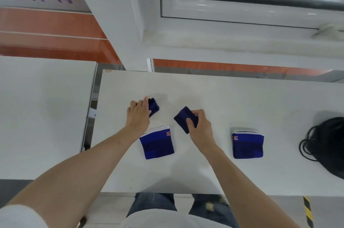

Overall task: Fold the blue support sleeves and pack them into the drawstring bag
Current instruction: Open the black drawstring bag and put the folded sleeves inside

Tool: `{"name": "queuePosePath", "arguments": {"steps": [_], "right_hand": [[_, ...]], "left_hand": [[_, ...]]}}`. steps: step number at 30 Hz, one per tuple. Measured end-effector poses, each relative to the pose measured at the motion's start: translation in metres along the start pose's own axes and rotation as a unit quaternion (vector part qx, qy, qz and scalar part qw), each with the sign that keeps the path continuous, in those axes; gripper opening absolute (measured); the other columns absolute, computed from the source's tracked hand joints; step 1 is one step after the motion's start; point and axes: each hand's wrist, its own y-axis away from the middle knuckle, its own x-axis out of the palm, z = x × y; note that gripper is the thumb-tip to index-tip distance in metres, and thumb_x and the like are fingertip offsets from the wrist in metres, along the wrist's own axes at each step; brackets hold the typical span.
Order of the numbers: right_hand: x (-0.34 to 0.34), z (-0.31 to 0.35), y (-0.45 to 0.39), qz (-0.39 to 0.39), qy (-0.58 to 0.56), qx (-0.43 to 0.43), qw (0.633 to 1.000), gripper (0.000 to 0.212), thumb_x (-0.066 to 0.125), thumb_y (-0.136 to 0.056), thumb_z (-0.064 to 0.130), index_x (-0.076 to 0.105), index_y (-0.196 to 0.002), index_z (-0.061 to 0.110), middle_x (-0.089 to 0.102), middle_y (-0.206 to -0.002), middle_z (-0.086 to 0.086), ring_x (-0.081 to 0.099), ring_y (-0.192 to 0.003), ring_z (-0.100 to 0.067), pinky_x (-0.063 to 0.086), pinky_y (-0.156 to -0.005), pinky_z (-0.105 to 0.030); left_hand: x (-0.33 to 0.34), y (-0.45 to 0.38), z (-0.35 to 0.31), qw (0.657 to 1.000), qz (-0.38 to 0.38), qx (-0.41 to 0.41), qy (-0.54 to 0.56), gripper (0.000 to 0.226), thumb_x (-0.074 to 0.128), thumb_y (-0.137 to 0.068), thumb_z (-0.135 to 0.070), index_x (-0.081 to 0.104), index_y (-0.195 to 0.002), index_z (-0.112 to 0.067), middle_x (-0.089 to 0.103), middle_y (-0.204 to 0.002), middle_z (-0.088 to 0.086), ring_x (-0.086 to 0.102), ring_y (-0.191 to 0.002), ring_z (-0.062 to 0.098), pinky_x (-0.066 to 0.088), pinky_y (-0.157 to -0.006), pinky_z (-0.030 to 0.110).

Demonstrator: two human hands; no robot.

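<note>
My left hand (138,114) grips a small dark blue sleeve (154,106) at the middle of the white table (242,97). To its right, my right hand (200,125) pinches a second small dark blue sleeve (183,118), tilted and lifted a little off the surface. Below my hands lies a larger folded blue sleeve (157,144) with a white edge and a red logo. Another folded blue sleeve (248,145) of the same kind lies further right. The black drawstring bag (327,145) sits at the table's right edge, its cords looped out to the left.
A second white table (42,116) stands to the left across a narrow gap. A white wall and a window frame (242,22) rise behind the table. Yellow-and-black tape (308,211) marks the floor at the lower right.
</note>
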Motion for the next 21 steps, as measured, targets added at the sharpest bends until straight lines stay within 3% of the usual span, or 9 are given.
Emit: {"name": "queuePosePath", "arguments": {"steps": [3,7,11,13,17,21], "right_hand": [[-0.019,-0.002,0.015,-0.022,-0.048,0.0,0.999,0.02,0.058,-0.103,0.022,0.049,-0.119,0.031,0.065,-0.112,0.016,0.064,-0.098,-0.003,0.051,-0.068,-0.015],[-0.063,-0.015,0.042,-0.054,-0.069,0.01,0.996,0.02,0.059,-0.099,0.022,0.051,-0.115,0.03,0.066,-0.105,0.017,0.065,-0.091,-0.007,0.048,-0.067,-0.02],[-0.128,-0.045,0.077,-0.094,-0.138,0.012,0.986,0.019,0.062,-0.097,0.015,0.053,-0.109,0.027,0.067,-0.101,0.016,0.065,-0.088,-0.007,0.05,-0.068,-0.025],[-0.169,-0.068,0.098,-0.108,-0.169,0.008,0.98,0.018,0.063,-0.096,0.011,0.054,-0.107,0.024,0.067,-0.102,0.012,0.066,-0.086,-0.004,0.055,-0.066,-0.026],[-0.253,-0.127,0.144,-0.128,-0.195,-0.008,0.972,0.017,0.064,-0.096,0.01,0.056,-0.105,0.021,0.07,-0.104,0.01,0.066,-0.089,0.0,0.052,-0.073,-0.019],[-0.328,-0.189,0.184,-0.179,-0.196,-0.01,0.964,0.015,0.066,-0.094,0.009,0.058,-0.099,0.02,0.068,-0.09,0.019,0.064,-0.082,-0.002,0.051,-0.071,-0.018]], "left_hand": [[-0.014,0.02,-0.034,0.997,-0.008,0.007,0.077,0.058,0.043,-0.108,-0.023,0.018,-0.159,-0.009,0.052,-0.139,0.012,0.053,-0.119,0.032,0.046,-0.095,0.046],[-0.018,0.065,-0.096,0.99,-0.027,0.026,0.134,0.058,0.032,-0.111,-0.029,0.013,-0.161,-0.008,0.051,-0.134,0.011,0.058,-0.104,0.032,0.05,-0.09,0.05],[-0.004,0.112,-0.175,0.983,-0.044,0.072,0.162,0.056,0.028,-0.111,-0.028,0.013,-0.162,-0.008,0.048,-0.134,0.004,0.054,-0.111,0.027,0.043,-0.093,0.04],[0.007,0.133,-0.221,0.978,-0.034,0.111,0.171,0.056,0.028,-0.111,-0.028,0.013,-0.162,-0.011,0.045,-0.133,-0.002,0.053,-0.114,0.023,0.041,-0.092,0.036],[0.039,0.176,-0.319,0.959,0.005,0.192,0.207,0.057,0.033,-0.111,-0.029,0.014,-0.163,-0.016,0.044,-0.141,0.001,0.05,-0.122,0.02,0.044,-0.103,0.037],[0.068,0.222,-0.415,0.94,0.017,0.225,0.255,0.054,0.048,-0.107,-0.027,0.032,-0.158,-0.02,0.05,-0.141,-0.005,0.051,-0.124,0.012,0.038,-0.097,0.023]]}}
